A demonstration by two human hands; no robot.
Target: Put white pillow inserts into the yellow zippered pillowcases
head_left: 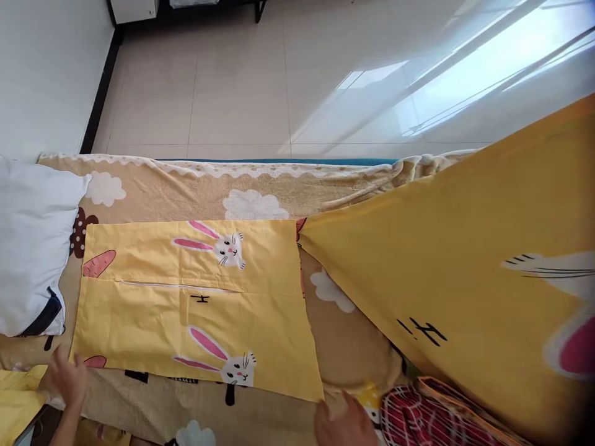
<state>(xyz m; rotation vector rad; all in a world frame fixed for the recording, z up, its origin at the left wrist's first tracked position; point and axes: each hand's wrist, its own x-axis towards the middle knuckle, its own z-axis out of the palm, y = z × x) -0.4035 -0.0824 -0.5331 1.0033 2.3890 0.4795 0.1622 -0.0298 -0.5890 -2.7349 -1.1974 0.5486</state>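
Observation:
A yellow pillowcase (153, 328) with printed rabbits and carrots lies spread flat on the bed, a zip running along its middle. At its near left corner is my left hand (69, 376), fingers closed around the cloth edge. My right hand (346, 424), partly cut off by the bottom of the view, is closed at the near right corner; its fingers are slightly blurred. To the right, a large yellow rabbit-print cloth (446, 248) stretches up out of view, one point of it reaching the pillowcase's right edge.
A white pillow (32, 241) lies at the left. Beneath everything is a tan blanket (260, 402) with cloud prints. Red checked fabric (418, 415) bunches at the lower right, and more yellow cloth (21, 396) is at the lower left. Beyond the bed is a tiled floor (237, 93).

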